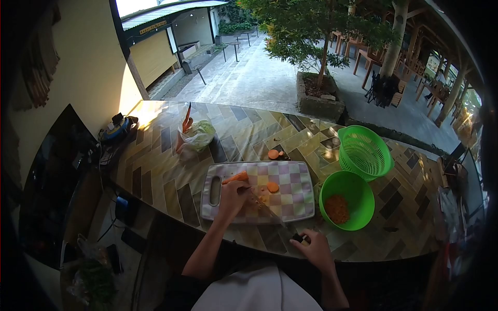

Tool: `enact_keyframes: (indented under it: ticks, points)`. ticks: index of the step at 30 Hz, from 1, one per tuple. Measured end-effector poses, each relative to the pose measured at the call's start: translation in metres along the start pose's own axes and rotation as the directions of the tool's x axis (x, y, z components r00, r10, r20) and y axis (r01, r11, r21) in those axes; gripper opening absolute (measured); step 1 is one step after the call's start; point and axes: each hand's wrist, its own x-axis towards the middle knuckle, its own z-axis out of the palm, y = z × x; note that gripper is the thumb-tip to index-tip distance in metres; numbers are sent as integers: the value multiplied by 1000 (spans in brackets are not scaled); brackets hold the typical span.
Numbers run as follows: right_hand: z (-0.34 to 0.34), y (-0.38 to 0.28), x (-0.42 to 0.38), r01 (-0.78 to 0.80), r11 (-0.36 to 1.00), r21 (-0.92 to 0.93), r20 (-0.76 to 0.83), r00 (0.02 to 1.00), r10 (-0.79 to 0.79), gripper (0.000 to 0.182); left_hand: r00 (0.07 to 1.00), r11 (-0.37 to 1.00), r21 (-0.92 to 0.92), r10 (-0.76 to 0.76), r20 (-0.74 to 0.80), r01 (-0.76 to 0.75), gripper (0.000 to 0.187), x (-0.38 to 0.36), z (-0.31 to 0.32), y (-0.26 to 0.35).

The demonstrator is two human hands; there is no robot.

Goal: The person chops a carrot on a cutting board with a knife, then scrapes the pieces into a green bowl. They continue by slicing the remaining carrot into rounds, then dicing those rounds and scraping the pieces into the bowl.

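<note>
A checkered cutting board [295, 199] lies on the tiled counter. At its left half my left hand [234, 194] is closed, fingers together, just below an orange carrot piece [236, 178]; what the fingertips pinch is too small to make out. My right hand [315, 248] is wrapped round the dark handle of a knife [275, 215], whose blade points up and left over the board's lower edge. A round carrot slice [273, 187] and small orange bits lie on the board between the hands. Cut carrot pieces sit in the green bowl [363, 205] to the right.
Behind the bowl stands a green basket [384, 155]. Carrot ends [274, 154] lie beyond the board. A clear plastic bag [199, 136] with pale green contents and carrots is at the back left. Cables and a blue device [116, 129] sit by the left wall.
</note>
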Motion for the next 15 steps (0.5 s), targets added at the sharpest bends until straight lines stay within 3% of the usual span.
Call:
enact_keyframes:
  ticks: [3, 7, 12, 15]
  points:
    - [-9, 0, -2, -104, 965, 241, 120, 990, 77, 36, 995, 997, 22, -76, 63, 74, 18, -2, -4, -1]
    - [-19, 3, -1, -348, 777, 524, 363, 917, 166, 34, 990, 998, 6, -65, 125, 65, 17, -8, -5, 6]
    - [-16, 2, 7, -401, 688, 605, 446, 886, 124, 30, 997, 997, -5, 71, -39, -71, 16, -21, 6, 18]
    - [-7, 3, 11, -398, 661, 636, 457, 885, 93, 30, 991, 989, 104, 114, -65, -106, 19, -26, 7, 29]
